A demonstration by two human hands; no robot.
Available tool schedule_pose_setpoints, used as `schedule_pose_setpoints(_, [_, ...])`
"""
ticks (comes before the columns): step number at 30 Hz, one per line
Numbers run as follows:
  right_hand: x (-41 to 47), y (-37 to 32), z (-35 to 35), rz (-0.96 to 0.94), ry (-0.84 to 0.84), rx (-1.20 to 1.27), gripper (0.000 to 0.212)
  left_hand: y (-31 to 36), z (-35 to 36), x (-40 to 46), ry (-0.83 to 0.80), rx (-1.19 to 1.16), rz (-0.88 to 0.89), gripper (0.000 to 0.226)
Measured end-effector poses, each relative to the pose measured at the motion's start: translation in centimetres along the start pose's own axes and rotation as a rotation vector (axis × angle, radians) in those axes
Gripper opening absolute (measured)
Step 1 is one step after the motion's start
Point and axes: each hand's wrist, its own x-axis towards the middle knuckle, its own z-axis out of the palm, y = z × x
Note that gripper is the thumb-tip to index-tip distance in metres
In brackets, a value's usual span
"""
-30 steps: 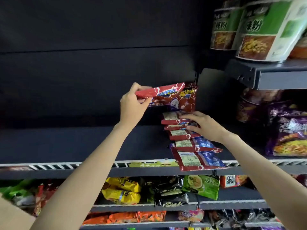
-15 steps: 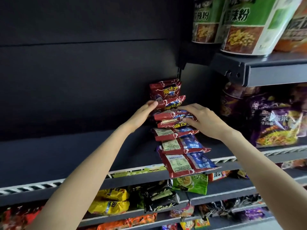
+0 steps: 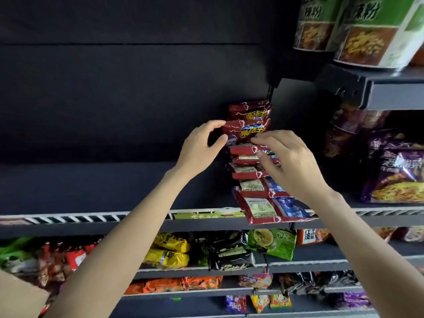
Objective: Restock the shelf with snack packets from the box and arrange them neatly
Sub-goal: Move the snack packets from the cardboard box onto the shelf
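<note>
A row of red snack packets (image 3: 258, 207) stands overlapped on the dark shelf (image 3: 91, 187), running from the front rail back to the rear wall. Two packets at the back stand upright; the nearer of them (image 3: 246, 130) shows yellow lettering. My left hand (image 3: 202, 143) curls round this packet's left edge, forefinger at its top corner and thumb below. My right hand (image 3: 289, 161) reaches over the middle of the row, with forefinger and thumb pinching a packet there (image 3: 242, 149). The box is out of view.
Left of the row the dark shelf stretches bare to the rear wall. Purple noodle bags (image 3: 399, 175) sit to the right, and green cup noodles (image 3: 376, 31) stand on a higher shelf (image 3: 394, 95). Lower shelves hold yellow (image 3: 169, 251), green and orange packets.
My left hand brought a red packet down from above and stood it at the back of the row, then shifted to its left edge. My right hand stayed on the row, now pinching a packet.
</note>
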Motion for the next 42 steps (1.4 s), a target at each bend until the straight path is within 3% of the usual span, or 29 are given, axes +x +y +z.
schedule_pose_setpoints(4, [-0.4,-4.6,0.3,-0.063,0.253,-0.024,0.018,1.5,-3.4,-5.3,0.167,0.290,0.089,0.025])
schedule_pose_setpoints(8, [-0.9,-9.7,2.3,-0.161,0.275,0.104,0.018,2.7,-7.6,-12.6,0.319,0.558,0.188,0.017])
schedule_pose_setpoints(11, [-1.8,-14.4,4.6,-0.218,0.150,0.234,0.016,2.4,-11.3,-18.8,0.295,0.675,0.145,0.017])
schedule_pose_setpoints(13, [-2.6,-17.8,6.5,-0.241,-0.022,0.298,0.014,1.6,-14.0,-23.4,0.247,0.743,0.038,0.014])
schedule_pose_setpoints(17, [-3.8,-24.6,10.0,-0.305,-0.391,0.443,0.022,0.1,-19.5,-33.1,0.119,0.841,-0.394,0.023])
schedule_pose_setpoints(20, [-3.4,-30.0,11.7,-0.410,-0.563,0.491,0.023,-1.0,-24.6,-39.7,0.058,0.743,-0.622,0.022])
schedule_pose_setpoints(24, [-1.4,-38.0,14.0,-0.522,-0.623,0.623,0.020,-4.0,-32.0,-47.4,0.143,0.491,-0.751,0.025])
schedule_pose_setpoints(29, [1.4,-48.5,19.5,-0.644,-0.720,0.724,0.020,-12.1,-39.5,-55.4,0.269,0.700,-0.911,0.021])
schedule_pose_setpoints(33, [3.9,-57.3,26.0,-0.813,-0.816,0.697,0.024,-18.6,-45.5,-59.0,0.315,0.704,-1.002,0.024])
schedule_pose_setpoints(37, [5.8,-64.0,32.0,-0.938,-0.786,0.619,0.057,-24.1,-50.1,-60.7,0.390,0.591,-1.108,0.025])
schedule_pose_setpoints(42, [7.1,-69.4,39.1,-1.111,-0.875,0.309,0.080,-29.0,-53.6,-61.5,0.448,0.690,-1.097,0.038])
